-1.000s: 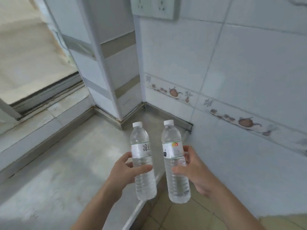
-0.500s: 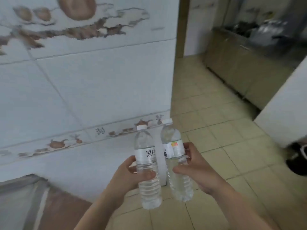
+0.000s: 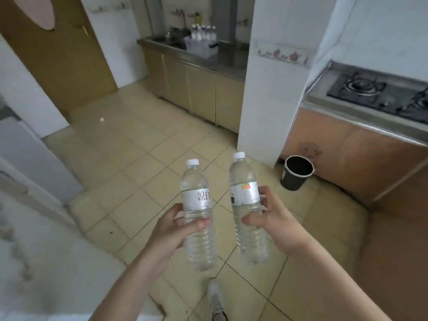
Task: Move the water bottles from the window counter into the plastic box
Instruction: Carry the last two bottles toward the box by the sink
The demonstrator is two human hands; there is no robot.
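I hold two clear water bottles upright in front of me, over the tiled floor. My left hand (image 3: pixel 176 228) grips the left bottle (image 3: pixel 196 198) around its middle, just below the white label. My right hand (image 3: pixel 275 223) grips the right bottle (image 3: pixel 245 181) at the same height. Both have white caps. Far across the room, a clear plastic box (image 3: pixel 201 47) sits on the steel counter (image 3: pixel 229 57), with several bottles (image 3: pixel 203 32) standing in it. The window counter is out of view.
A white pillar (image 3: pixel 271 84) stands between the far counter and a gas stove (image 3: pixel 379 93) at right. A black bucket (image 3: pixel 297 172) sits on the floor by the pillar. A brown door (image 3: pixel 53 56) is at back left, a white appliance (image 3: pixel 25 154) at left. My shoe (image 3: pixel 216 302) shows below.
The view has swung right from the window counter corner, past the tiled wall, to the kitchen floor and far counter. Both hands keep their bottles; the bottles are now slightly further apart.
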